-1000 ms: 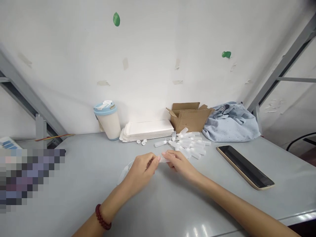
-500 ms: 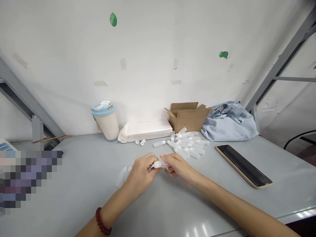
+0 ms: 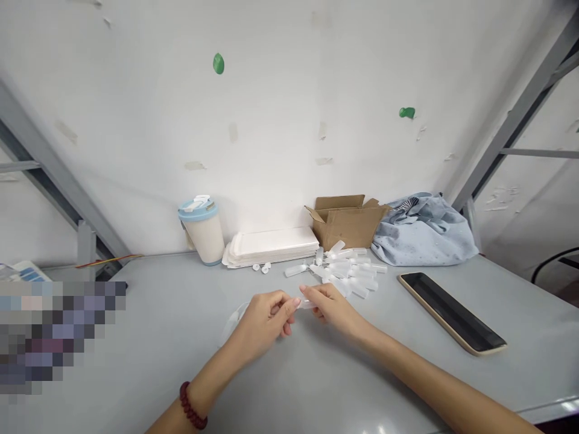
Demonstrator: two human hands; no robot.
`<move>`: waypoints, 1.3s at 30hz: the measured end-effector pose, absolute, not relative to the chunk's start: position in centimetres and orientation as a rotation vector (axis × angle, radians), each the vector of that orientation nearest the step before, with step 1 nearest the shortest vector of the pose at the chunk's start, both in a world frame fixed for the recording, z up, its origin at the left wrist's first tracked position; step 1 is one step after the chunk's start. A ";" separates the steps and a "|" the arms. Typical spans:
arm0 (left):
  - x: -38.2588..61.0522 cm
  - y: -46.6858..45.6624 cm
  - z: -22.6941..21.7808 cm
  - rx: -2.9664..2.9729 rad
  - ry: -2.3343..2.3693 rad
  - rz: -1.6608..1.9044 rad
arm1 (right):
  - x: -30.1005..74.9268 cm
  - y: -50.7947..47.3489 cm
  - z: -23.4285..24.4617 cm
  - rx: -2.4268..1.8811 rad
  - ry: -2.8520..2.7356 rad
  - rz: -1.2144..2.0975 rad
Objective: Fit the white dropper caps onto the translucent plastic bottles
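Both hands meet over the grey table (image 3: 316, 386). My right hand (image 3: 332, 304) is closed on a small translucent plastic bottle (image 3: 306, 304), held level with its tip to the left. The fingers of my left hand (image 3: 266, 316) are pinched at that tip end and cover it. Beyond my right hand lies a pile of similar small bottles (image 3: 348, 268), some with thin tips. Several little white caps (image 3: 265, 267) rest left of the pile. Partly hidden behind my left hand are more clear plastic pieces (image 3: 233, 322).
At the back stand a cup with a blue lid (image 3: 203, 232), a stack of white cards or envelopes (image 3: 274, 244), an open cardboard box (image 3: 348, 226) and a light blue cloth bag (image 3: 425, 232). A phone (image 3: 452, 310) lies at the right. Grey metal posts (image 3: 511, 126) flank the table.
My left fingers have shifted onto the bottle's tip end, which showed uncovered before. My right hand keeps its hold. The whole view has tilted up slightly.
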State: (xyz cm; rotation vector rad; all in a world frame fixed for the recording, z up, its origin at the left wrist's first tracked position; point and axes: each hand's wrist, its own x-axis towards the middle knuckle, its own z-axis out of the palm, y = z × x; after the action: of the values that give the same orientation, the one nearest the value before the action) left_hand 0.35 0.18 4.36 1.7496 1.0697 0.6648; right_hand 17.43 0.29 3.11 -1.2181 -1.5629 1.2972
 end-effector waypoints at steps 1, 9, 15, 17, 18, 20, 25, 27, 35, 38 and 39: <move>0.4 0.1 4.3 1.753 1.081 0.667 | 17.5 0.3 3.1 -1.232 -1.588 1.289; 0.2 0.2 4.1 1.645 0.969 0.530 | 17.8 0.1 3.2 -1.204 -1.760 1.231; 0.2 0.2 4.4 1.658 0.976 0.546 | 17.5 -0.2 3.4 -1.251 -1.700 1.217; 0.2 0.0 4.5 1.770 0.989 0.618 | 17.4 -0.5 3.5 -1.268 -1.607 1.276; 0.2 -0.1 4.6 1.848 0.997 0.659 | 17.4 -0.6 3.5 -1.269 -1.563 1.309; 0.2 -0.2 4.7 2.011 1.000 0.741 | 17.3 -0.7 3.6 -1.257 -1.497 1.366; 0.3 -0.2 4.7 2.155 0.989 0.852 | 17.3 -0.6 3.3 -1.232 -1.406 1.484; 0.4 -0.3 4.8 2.099 1.018 0.821 | 17.3 -0.6 3.3 -1.219 -1.391 1.503; 0.7 -0.6 4.7 2.008 1.146 0.636 | 16.7 -0.6 2.8 -1.302 -1.509 1.201; 0.7 -0.5 4.7 1.966 1.167 0.607 | 16.6 -0.8 2.7 -1.329 -1.529 1.156; 0.8 -0.5 4.7 1.943 1.164 0.593 | 16.5 -0.8 2.7 -1.341 -1.539 1.142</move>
State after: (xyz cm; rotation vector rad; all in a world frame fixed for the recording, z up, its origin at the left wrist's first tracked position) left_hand 0.75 -0.51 4.66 1.9433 1.1643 0.5927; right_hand 16.55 -0.82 2.69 -1.3410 -1.5391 1.1423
